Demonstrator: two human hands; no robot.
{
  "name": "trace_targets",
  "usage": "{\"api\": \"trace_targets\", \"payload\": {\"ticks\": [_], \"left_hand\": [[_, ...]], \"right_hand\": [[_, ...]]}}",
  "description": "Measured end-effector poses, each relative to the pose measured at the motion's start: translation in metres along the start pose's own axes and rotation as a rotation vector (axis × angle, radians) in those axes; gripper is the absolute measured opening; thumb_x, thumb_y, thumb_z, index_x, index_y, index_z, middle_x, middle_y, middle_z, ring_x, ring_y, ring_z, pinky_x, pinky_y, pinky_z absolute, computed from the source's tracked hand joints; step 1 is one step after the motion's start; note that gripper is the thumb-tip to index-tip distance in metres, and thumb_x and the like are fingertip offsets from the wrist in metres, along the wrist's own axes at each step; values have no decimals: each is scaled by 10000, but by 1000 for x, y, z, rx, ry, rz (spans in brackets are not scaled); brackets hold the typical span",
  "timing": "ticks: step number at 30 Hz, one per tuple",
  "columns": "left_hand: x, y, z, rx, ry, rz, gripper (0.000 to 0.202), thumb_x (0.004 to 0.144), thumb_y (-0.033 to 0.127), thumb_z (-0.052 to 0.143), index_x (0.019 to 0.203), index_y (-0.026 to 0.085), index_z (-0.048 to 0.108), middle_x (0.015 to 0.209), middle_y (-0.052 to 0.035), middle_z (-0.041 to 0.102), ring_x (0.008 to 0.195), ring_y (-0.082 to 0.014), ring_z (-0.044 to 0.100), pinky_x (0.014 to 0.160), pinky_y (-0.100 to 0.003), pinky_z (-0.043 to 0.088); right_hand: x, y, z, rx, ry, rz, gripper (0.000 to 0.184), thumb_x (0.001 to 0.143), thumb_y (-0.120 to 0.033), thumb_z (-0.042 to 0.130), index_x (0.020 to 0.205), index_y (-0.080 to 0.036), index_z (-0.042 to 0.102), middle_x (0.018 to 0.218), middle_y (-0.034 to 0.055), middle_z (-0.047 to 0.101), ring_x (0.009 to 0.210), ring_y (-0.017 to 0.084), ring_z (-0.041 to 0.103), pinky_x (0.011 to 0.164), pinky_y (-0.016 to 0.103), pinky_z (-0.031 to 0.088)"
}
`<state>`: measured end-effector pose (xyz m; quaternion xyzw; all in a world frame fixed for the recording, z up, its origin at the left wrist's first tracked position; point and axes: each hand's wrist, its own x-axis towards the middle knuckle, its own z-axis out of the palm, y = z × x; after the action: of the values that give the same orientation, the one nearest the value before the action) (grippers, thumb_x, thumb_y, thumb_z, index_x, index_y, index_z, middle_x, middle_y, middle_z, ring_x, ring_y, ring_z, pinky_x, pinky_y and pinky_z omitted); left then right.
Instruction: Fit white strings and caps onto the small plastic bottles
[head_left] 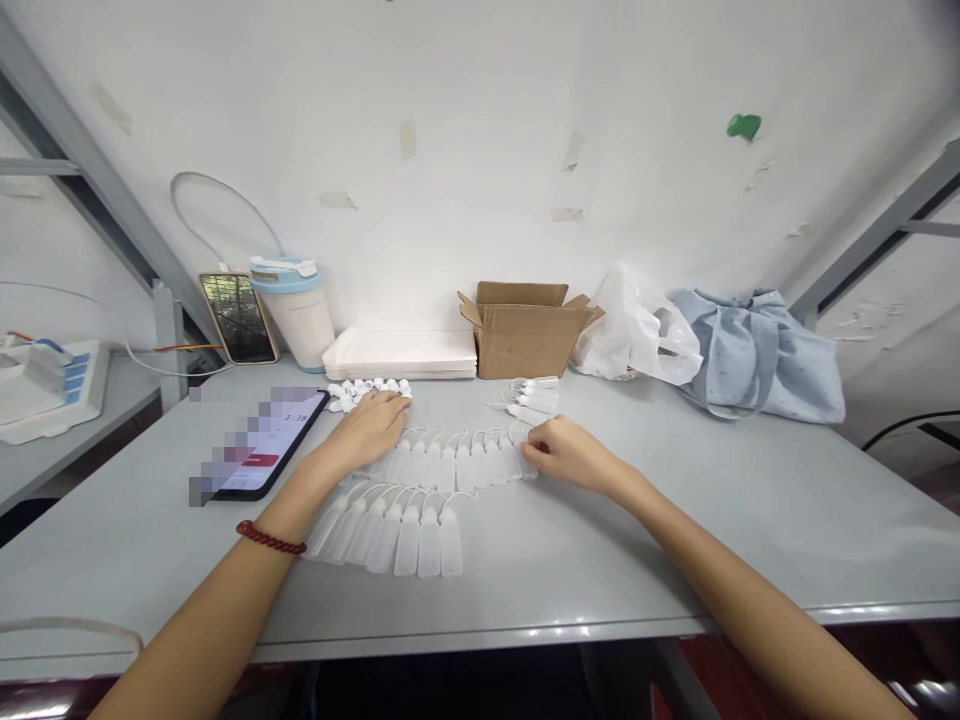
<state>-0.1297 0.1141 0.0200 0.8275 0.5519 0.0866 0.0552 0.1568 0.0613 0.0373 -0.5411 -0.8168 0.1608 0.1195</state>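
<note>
Two rows of small translucent white squeeze bottles lie flat on the grey table [675,540], the far row [450,462] and the near row [390,530]. My left hand [369,428] lies palm down with fingers stretched toward a cluster of white caps [367,390], over the far row's left end. My right hand [564,452] has its fingers curled at the far row's right end, touching the last bottle. A few more bottles [534,398] lie beyond it.
A phone [262,455] lies at the left. At the back stand a second phone [238,316], a lidded cup [294,310], white trays [401,355], an open cardboard box [525,328], a plastic bag [637,330] and a blue cloth bag [757,355].
</note>
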Motion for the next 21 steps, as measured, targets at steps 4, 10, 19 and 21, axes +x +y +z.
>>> {"api": "trace_targets", "payload": {"ticks": [4, 10, 19, 21], "left_hand": [[1, -2, 2, -4, -1, 20, 472, 900, 318, 245, 1161, 129, 590, 1232, -130, 567, 1139, -280, 486, 966, -412, 354], [2, -4, 5, 0, 7, 13, 476, 902, 314, 241, 1194, 135, 571, 1297, -117, 534, 1168, -272, 472, 979, -401, 339], [5, -4, 6, 26, 12, 17, 482, 893, 300, 255, 1255, 155, 540, 1274, -117, 539, 1134, -290, 470, 964, -423, 338], [5, -5, 6, 32, 10, 13, 485, 893, 305, 260, 1271, 164, 529, 1282, -115, 530, 1134, -298, 462, 962, -426, 335]], "right_hand": [[1, 2, 0, 33, -25, -7, 343, 745, -203, 429, 471, -190, 223, 469, -53, 227, 468, 83, 183, 465, 253, 169], [1, 1, -2, -6, -43, 60, 398, 759, -260, 458, 398, -191, 307, 444, -52, 238, 454, 84, 172, 447, 244, 161], [1, -2, -4, 19, -82, 129, 407, 757, -274, 468, 407, -193, 276, 409, -32, 397, 414, 82, 268, 431, 244, 199], [2, -1, -3, 27, -88, 128, 389, 751, -277, 471, 412, -190, 302, 418, -29, 422, 418, 82, 295, 434, 245, 208]]}}
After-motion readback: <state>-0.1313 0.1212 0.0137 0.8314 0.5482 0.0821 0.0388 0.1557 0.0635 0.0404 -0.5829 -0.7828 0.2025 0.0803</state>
